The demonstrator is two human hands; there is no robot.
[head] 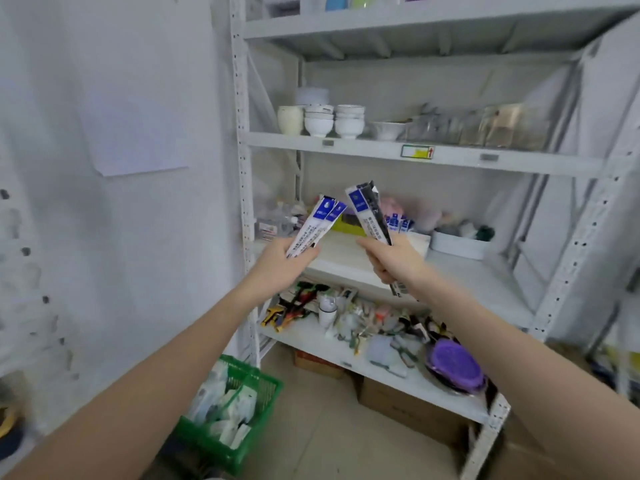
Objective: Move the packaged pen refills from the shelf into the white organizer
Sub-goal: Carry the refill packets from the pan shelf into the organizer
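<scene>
My left hand (282, 263) grips a couple of long white refill packs with blue tops (317, 225), tilted up to the right. A second bundle of refill packs (369, 213), white and black with a blue top, is held in my right hand (393, 259), leaning up to the left. Both hands hover in front of the middle shelf (460, 271). More small blue-and-white packs (398, 223) stand on that shelf behind my right hand. A white oval organizer (457, 245) sits on the same shelf to the right, with soft items in it.
The white metal rack holds stacked white bowls (318, 121) and glass jars (498, 128) above. The lower shelf carries cluttered tools and a purple lid (455, 365). A green basket (230, 410) stands on the floor at the left, cardboard boxes (401, 403) under the rack.
</scene>
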